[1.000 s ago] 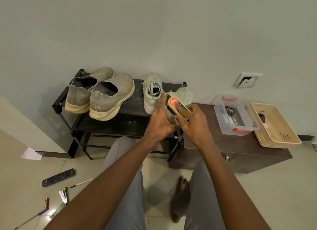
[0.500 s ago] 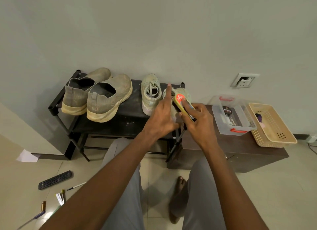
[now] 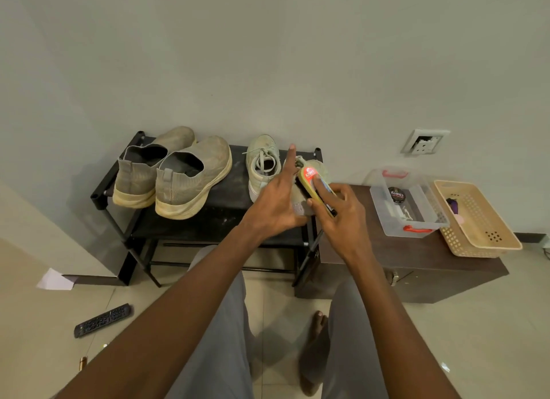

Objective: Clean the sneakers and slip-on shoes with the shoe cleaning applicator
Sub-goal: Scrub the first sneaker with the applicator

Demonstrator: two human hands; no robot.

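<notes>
Item one, the flat yellow-and-black shoe cleaning applicator with a red round label [image 3: 315, 190]: your right hand [image 3: 342, 217] grips it, fingers curled along its far edge and thumb on the near edge, so it sits tilted across your fingertips and pressed against the side of the right pale green lace-up sneaker [image 3: 309, 184]. Judge it light and rigid in its plastic shell, with a soft pad on the underside; hold it by the long edges as you do now, since the glossy top looks slippery. Item two, that sneaker: it stands at the right end of the black metal shoe rack [image 3: 220, 196], between your two hands. Your left hand [image 3: 275, 202] steadies its heel, thumb and lower fingers wrapped round it, index finger straight and pointing up past the collar. Judge it light, with a soft upper that gives under pressure and a firmer sole; brace it at the heel or sole. Item three, its mate, the left pale green sneaker [image 3: 262, 163], just beyond your left fingers, untouched. Item four, the pair of grey knit slip-on shoes with cream soles [image 3: 175, 175], well left of your left hand. Change from half a second earlier: little; both grips are as they were, and the applicator has shifted slightly along the sneaker's side.
</notes>
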